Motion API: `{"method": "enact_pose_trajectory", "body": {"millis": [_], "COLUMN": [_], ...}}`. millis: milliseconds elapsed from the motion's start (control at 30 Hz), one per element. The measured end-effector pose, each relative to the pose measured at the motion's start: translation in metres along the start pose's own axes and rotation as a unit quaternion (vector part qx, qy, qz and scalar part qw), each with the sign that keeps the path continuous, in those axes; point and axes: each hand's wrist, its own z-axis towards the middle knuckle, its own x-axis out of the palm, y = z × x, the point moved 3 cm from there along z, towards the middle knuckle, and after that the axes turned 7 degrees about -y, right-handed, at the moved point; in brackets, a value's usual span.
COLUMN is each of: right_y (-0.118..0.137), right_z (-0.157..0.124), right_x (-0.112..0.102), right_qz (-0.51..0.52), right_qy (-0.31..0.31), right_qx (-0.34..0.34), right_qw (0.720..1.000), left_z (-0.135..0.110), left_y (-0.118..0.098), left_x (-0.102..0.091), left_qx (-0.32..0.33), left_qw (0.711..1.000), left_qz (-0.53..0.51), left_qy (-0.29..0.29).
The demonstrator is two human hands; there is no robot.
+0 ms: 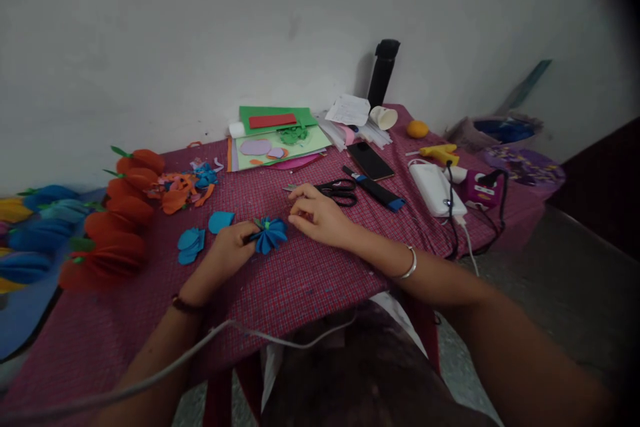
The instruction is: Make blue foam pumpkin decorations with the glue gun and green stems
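Note:
My left hand (231,247) pinches a small blue paper pumpkin (271,235) by its left side. Its folded petals fan out round a green centre. Just right of it hovers my right hand (320,215), fingers loosely curled and apart, with nothing visible in them. Black-handled scissors (345,192) lie right behind that hand, which partly covers them. Beyond my left hand rests a blue paper piece (221,221), and a small pile of blue paper cutouts (190,245) is to its left.
Orange paper pumpkins (120,213) and paper scraps (180,190) are on the left. Coloured sheets (280,140), a phone (370,160), a black bottle (383,73), a yellow glue gun (440,153) and a white power bank (436,188) stand farther back and right. A white cable (200,349) crosses in front.

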Motion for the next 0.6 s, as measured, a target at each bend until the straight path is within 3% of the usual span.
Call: {"method": "enact_pose_trajectory", "body": {"millis": [133,267,400,600], "right_y": [-0.001,0.001,0.001,0.007], "right_z": [-0.001,-0.004,-0.005,-0.007], "right_x": [0.006,0.014,0.017,0.016], "right_qz": [0.024,0.038,0.025,-0.017], "right_qy": [0.006,0.034,0.051,0.076], "right_qx": [-0.023,-0.020,-0.019,-0.012], "right_qw": [0.999,0.998,0.998,0.997], "left_z": [-0.002,-0.008,-0.011,-0.011], "left_y": [0.005,0.010,0.015,0.020], "left_x": [-0.004,-0.017,-0.023,-0.015], "left_qx": [0.006,-0.033,-0.073,-0.051], "left_qw": [0.998,0.987,0.984,0.991], "left_qz": [-0.004,-0.088,-0.105,-0.059], "left_qy": [0.070,0.130,0.128,0.112]}}
